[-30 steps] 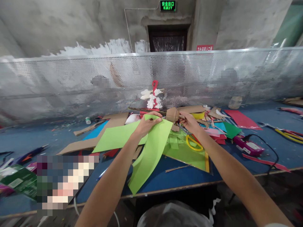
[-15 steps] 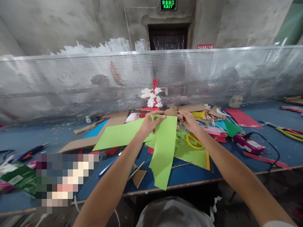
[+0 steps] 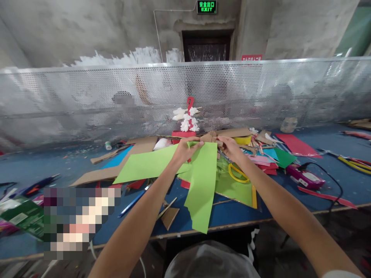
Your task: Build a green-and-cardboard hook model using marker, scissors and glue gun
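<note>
My left hand [image 3: 185,150] pinches the top of a light green paper sheet [image 3: 202,189], which hangs down toward the table's front edge. A small brown cardboard piece [image 3: 208,137] shows just above the paper's top edge, between my hands. The fingers of my right hand [image 3: 228,146] are closed at the right end of that cardboard. Another long green paper strip [image 3: 145,166] lies to the left, partly behind my left arm. Beyond my hands stands a red decoration with white fluffy pieces [image 3: 188,119].
Yellow-handled scissors [image 3: 238,173] lie on green sheets beside my right forearm. A purple box with a cord [image 3: 307,177] and pliers [image 3: 348,160] lie to the right. Cardboard strips [image 3: 98,175] and a blue pen [image 3: 133,202] are to the left. A perforated metal screen [image 3: 87,100] borders the back.
The lower end of the hanging green paper has swung slightly to the right. Both hands keep nearly the same place and grip.
</note>
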{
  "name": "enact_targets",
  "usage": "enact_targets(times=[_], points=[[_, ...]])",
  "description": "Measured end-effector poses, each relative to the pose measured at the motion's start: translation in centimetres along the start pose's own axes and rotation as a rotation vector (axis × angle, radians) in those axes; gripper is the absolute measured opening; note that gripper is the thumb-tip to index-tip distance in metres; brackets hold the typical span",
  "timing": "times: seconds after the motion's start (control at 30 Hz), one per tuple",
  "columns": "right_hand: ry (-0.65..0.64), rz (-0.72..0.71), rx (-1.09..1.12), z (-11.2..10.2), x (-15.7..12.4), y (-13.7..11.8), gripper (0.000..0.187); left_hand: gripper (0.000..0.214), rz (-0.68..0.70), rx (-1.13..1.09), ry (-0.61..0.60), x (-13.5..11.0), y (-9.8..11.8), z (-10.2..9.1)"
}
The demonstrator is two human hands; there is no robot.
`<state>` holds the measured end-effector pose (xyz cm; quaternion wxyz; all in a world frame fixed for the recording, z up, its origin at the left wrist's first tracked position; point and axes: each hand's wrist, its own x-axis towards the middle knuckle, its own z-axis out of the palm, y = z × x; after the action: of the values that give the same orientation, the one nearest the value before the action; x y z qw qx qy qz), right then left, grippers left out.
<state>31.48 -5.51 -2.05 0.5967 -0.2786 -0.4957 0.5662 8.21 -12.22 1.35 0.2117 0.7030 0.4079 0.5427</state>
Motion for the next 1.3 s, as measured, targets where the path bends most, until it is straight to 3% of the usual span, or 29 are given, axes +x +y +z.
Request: enact_targets(times=[0.2,0.4,0.5,0.73,0.83,0.97,1.17,1.3], points=[[-0.001,0.013,-0.005,-0.1,0.1,0.0,0.031,0.044,-0.162,-0.078,-0.057,-0.4,0.6,-0.3],[-0.013,0.036,-0.011,-0.1,-0.1,0.0,0.03,0.037,-0.078,-0.045,-0.179,-0.5,1.7,-0.6],[-0.019,0.046,-0.01,0.0,-0.2,-0.1,0.029,0.034,-0.045,-0.035,-0.186,-0.5,2.0,-0.8],[-0.023,0.071,-0.006,0.1,-0.2,-0.1,0.03,0.034,-0.151,-0.061,-0.185,-0.3,0.9,-1.4],[-0.009,0.082,-0.014,0.0,-0.1,0.2,0.029,0.04,-0.214,-0.121,-0.245,-0.3,0.5,-1.8],[0.003,0.098,-0.027,-0.1,0.0,0.3,0.029,0.043,-0.198,-0.096,-0.328,-0.6,1.2,-2.3],[-0.003,0.074,0.001,-0.3,0.0,-0.3,0.025,0.047,-0.067,-0.086,-0.295,-0.2,1.8,-3.5],[-0.001,0.061,0.027,-0.7,0.0,-0.9,0.022,0.03,-0.094,-0.109,-0.228,0.2,1.6,-4.3]])
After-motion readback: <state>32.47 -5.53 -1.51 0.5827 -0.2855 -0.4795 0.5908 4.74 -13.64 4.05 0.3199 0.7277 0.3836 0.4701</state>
